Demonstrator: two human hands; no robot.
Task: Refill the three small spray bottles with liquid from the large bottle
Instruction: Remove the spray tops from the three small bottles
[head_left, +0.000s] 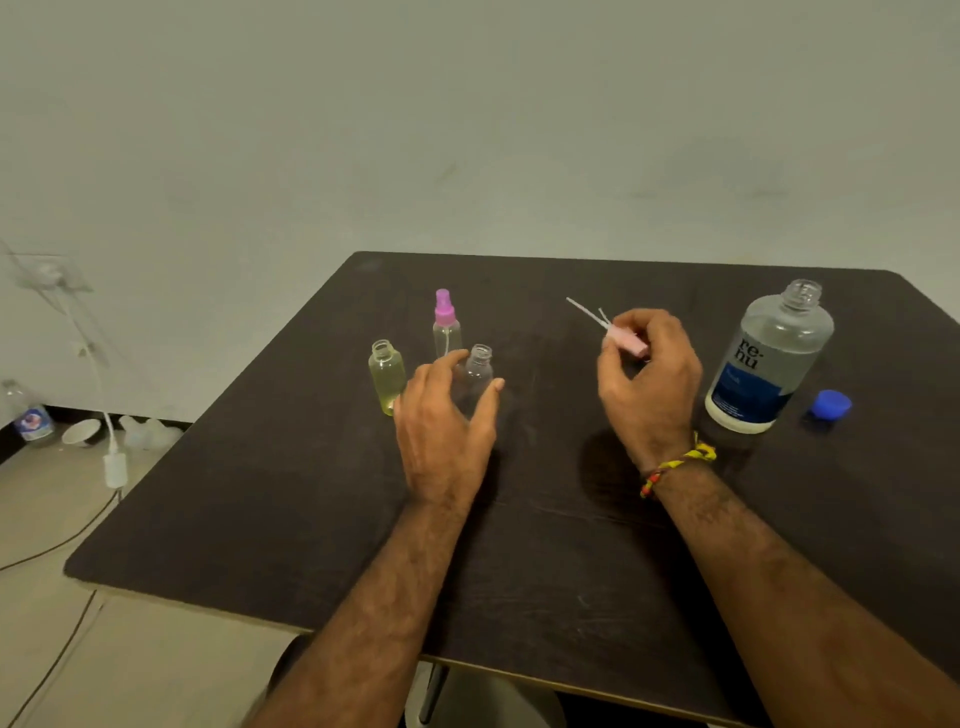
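One head-worn view – it looks forward and down over a dark table (519, 545). Both forearms reach in from the bottom edge – close

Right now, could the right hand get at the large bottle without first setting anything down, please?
Probably not. The large bottle stands close beside the right hand with nothing between them, but that hand already pinches pink spray tops, so gripping the bottle looks awkward.

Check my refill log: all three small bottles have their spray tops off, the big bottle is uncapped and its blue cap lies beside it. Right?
Not quite. The head view shows only two small bottles open; the rear bottle still wears its pink spray top. The large bottle is uncapped, blue cap beside it.
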